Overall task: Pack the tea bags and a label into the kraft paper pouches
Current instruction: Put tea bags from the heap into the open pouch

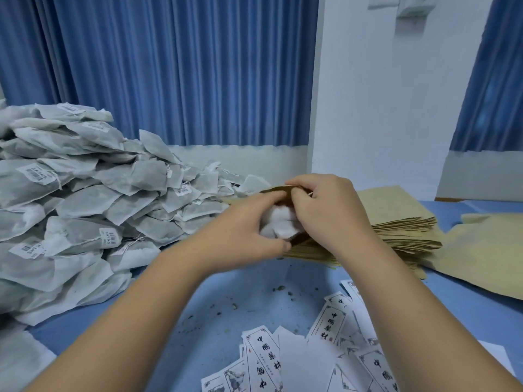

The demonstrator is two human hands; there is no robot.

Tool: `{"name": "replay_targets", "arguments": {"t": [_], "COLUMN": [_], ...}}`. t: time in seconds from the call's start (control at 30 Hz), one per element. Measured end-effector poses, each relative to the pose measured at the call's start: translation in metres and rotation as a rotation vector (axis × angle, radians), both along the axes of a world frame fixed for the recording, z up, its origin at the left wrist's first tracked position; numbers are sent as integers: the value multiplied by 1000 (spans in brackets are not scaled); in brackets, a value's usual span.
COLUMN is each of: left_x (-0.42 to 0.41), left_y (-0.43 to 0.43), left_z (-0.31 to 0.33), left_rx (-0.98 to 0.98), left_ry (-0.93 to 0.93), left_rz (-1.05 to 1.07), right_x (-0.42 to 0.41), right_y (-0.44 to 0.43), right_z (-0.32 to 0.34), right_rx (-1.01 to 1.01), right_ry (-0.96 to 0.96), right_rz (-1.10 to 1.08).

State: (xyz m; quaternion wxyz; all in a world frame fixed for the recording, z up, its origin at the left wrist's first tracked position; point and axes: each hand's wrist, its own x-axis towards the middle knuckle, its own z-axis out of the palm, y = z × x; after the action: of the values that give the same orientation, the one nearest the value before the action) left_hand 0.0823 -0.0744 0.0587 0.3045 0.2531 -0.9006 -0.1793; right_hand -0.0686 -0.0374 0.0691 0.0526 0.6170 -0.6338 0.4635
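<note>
Head view: tea bags (278,226) between curled fingers (263,203) of left hand (243,227) and right hand (325,207) (pouch (274,189) rim in right pinch)

Matt fibrous tea bags (85,193), matt kraft paper pouches (402,219), smooth printed paper labels (266,355), blue tablecloth (226,301).

Brown kraft paper pouch (276,189) and white tea bags (278,225) mostly hidden by blurred left hand (246,224) and right hand (325,210). Heap of grey-white tea bags (70,199) cut by left edge, white printed labels (266,360) by bottom edge; barcode stickers (39,174) unreadable
</note>
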Motion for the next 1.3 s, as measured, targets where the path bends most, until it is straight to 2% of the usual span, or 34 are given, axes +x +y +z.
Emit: {"name": "replay_targets", "arguments": {"t": [0.03, 0.1, 0.2, 0.3, 0.43, 0.53, 0.63, 0.7, 0.8, 0.87, 0.93, 1.03, 1.07, 1.17, 1.3], "left_x": [4, 7, -4, -18, -22, -20, -11, -1, 15, 22, 28, 33, 35, 43, 46], "left_y": [-4, -6, -1, 2, -4, -9, -13, -18, -32, -47, -63, -72, -74, -79, -79], "left_z": [2, 3, -5, -19, -29, -29, -29, -30, -34, -41, -53, -77, -84, -95, -80], "left_rx": [-32, -231, -438, -418, -349, -245, -335, -396, -264, -116, -10, 181, 175, -4, -5], "left_ry": [9, -6, -124, -169, -130, -22, 162, 350, 515, 404, 127, -192, -292, -611, -665], "left_rz": [42, 224, 470, 556, 464, 200, 100, 178, 429, 602, 738, 741, 731, 704, 620], "right_x": [-2, -2, 4, 12, 18, 18, 12, 8, 4, 3, 2, 0, -1, -5, -9], "right_y": [0, 1, 3, 5, 7, 8, 7, 7, 6, 6, 5, 3, 3, 1, 0], "right_z": [1, 2, 0, 1, 4, 2, 1, 3, 4, 3, 0, -3, -2, 0, 1], "right_rx": [-11, -21, -16, -31, -41, -36, -21, -11, 26, 56, 115, 153, 150, 142, 158], "right_ry": [-5, -6, 41, 100, 144, 177, 199, 197, 163, 138, 143, 162, 151, 119, 88], "right_rz": [2, -3, -9, -24, -31, -90, -158, -185, -190, -190, -191, -211, -215, -214, -195]}}
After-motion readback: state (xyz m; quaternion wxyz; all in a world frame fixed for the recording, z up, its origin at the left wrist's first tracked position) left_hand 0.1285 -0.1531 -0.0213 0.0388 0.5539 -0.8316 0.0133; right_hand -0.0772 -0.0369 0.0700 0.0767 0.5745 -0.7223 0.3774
